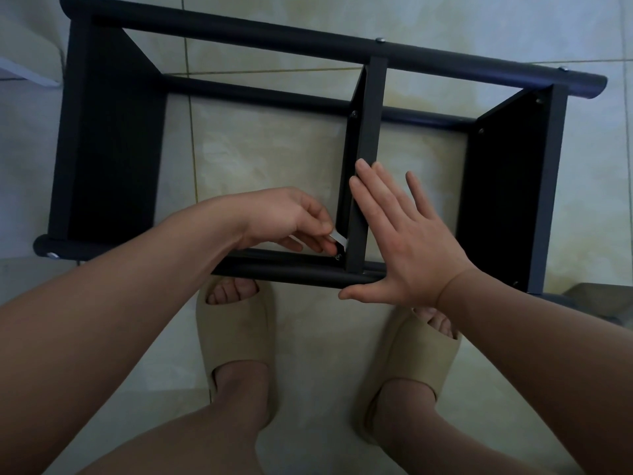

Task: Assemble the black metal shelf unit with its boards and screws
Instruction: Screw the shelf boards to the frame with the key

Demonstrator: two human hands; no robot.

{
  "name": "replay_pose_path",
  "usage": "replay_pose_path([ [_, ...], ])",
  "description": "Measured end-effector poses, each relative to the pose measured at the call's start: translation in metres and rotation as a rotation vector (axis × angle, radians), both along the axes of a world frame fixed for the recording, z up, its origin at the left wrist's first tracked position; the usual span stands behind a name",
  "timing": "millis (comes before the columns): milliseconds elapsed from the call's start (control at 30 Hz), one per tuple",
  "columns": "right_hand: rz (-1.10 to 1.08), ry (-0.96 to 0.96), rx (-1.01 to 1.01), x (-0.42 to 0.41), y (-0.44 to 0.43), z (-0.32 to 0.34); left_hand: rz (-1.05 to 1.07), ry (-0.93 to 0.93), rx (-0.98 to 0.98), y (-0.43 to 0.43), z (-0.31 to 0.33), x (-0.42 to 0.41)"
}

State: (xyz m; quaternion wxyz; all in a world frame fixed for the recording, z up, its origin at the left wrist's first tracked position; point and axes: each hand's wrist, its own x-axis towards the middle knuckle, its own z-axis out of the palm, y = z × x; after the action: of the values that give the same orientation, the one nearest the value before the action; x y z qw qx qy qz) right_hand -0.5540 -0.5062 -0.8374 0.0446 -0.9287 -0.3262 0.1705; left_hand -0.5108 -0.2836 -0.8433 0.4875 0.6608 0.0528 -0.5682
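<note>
Evidently nearly done: the black tubular metal shelf unit [308, 39] lies sideways on pale floor tiles [274, 149], its three black boards [113, 132] in place. At the middle board's [371, 132] near end, the left hand [287, 217] pinches a small silver key [337, 237] onto a screw [338, 257]; the right hand [400, 241], spread flat, braces that board.

Black shelf unit [370, 108], beige slippers [236, 334]

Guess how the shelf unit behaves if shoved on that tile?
Probably slides, not rolls: the shelf unit lies sideways, smooth tubes on glossy tile floor. Likely stiff: three boards brace it. The right hand pressed flat on the middle board hints it shifts easily.
</note>
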Motion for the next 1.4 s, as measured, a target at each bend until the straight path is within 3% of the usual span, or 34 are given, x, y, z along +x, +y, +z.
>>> replay_pose_path([
  [433, -0.001, 0.003, -0.006, 0.000, 0.000, 0.000, -0.204, -0.051, -0.008, 0.011, 0.001, 0.004],
  [900, -0.008, 0.012, 0.001, 0.000, 0.000, 0.000, -0.253, -0.063, -0.013, 0.005, 0.002, -0.007],
  [1133, -0.008, -0.003, 0.011, 0.000, 0.000, 0.000, -0.365, -0.208, 0.150, 0.010, 0.001, 0.002],
  [1400, -0.005, -0.009, 0.017, 0.000, -0.001, -0.001, -0.075, -0.303, 0.110, -0.002, 0.000, -0.002],
])
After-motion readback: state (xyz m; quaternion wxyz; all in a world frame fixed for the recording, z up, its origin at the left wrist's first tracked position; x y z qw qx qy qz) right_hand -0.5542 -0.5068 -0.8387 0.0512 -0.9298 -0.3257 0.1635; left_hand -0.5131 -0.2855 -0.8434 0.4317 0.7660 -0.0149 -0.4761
